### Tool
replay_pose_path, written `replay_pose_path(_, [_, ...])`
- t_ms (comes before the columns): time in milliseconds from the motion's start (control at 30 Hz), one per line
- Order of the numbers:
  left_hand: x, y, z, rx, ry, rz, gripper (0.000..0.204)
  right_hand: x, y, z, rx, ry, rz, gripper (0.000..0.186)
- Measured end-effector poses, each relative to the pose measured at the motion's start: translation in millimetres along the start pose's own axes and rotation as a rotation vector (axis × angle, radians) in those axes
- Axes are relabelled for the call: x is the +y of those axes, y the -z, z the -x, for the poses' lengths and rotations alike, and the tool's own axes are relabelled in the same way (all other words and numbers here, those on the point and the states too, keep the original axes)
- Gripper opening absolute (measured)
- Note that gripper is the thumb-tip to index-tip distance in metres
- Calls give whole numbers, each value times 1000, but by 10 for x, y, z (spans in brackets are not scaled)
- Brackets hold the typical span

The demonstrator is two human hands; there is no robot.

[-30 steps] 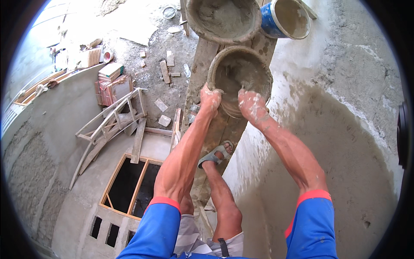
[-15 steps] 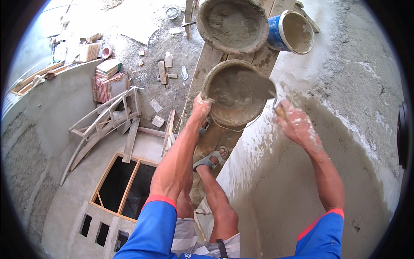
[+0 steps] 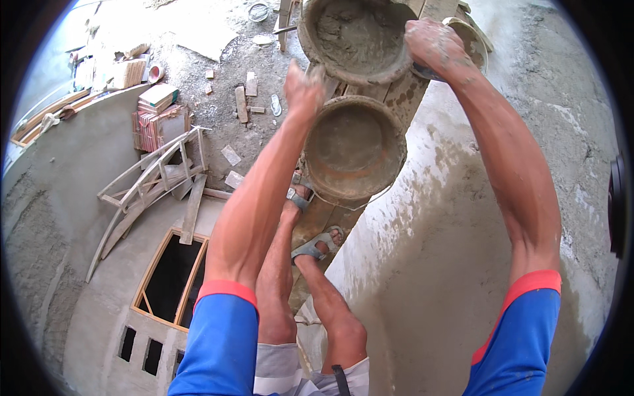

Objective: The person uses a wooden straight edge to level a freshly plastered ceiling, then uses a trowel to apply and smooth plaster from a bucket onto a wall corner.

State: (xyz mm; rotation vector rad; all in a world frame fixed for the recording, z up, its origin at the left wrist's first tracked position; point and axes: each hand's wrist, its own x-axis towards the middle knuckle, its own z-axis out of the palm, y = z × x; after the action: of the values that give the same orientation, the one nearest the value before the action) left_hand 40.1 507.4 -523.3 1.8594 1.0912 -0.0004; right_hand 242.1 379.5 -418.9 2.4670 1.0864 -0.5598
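Observation:
My right hand [image 3: 437, 46] is closed at the right rim of a large round basin [image 3: 360, 36] of wet grey mortar. What its fingers hold is hidden. My left hand [image 3: 305, 89] is near that basin's left rim, blurred by motion, so its fingers are hard to read. Closer to me, a mortar-smeared bucket [image 3: 354, 148] with a wire handle stands on the planks, a thin grey layer inside it. Neither hand touches this bucket. No trowel shows.
Narrow wooden planks [image 3: 403, 99] carry the containers and my sandalled feet. A bucket [image 3: 465, 36] stands partly behind my right hand. Right of the planks is a freshly plastered wall [image 3: 456, 264]. Lower left are a framed opening [image 3: 168, 277] and a wooden frame [image 3: 155, 178].
My left hand has left the nearer bucket's rim and moved up. My right hand, which held a trowel over that bucket, has moved to the far basin. The nearer bucket shows less mortar.

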Motion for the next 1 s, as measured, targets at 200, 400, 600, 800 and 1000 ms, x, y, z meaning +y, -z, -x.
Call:
replay_pose_path(200, [-438, -281, -773, 9, 155, 179, 36, -386, -19, -453, -372, -37, -157, 39])
replay_pose_path(400, [-193, -312, -583, 42, 245, 300, 30, -266, -259, 14, -450, -234, -631, 30])
replay_pose_path(600, [-214, -296, -582, 23, 185, 329, 29, -356, -830, 91, -292, -183, -935, 30])
replay_pose_path(800, [-346, -305, -634, -22, 60, 346, 27, -757, -739, -228, -245, -96, -999, 31])
replay_pose_path(1000, [-331, -235, -575, -18, 70, 295, 26, -1040, -822, 36, -271, -294, -1561, 25])
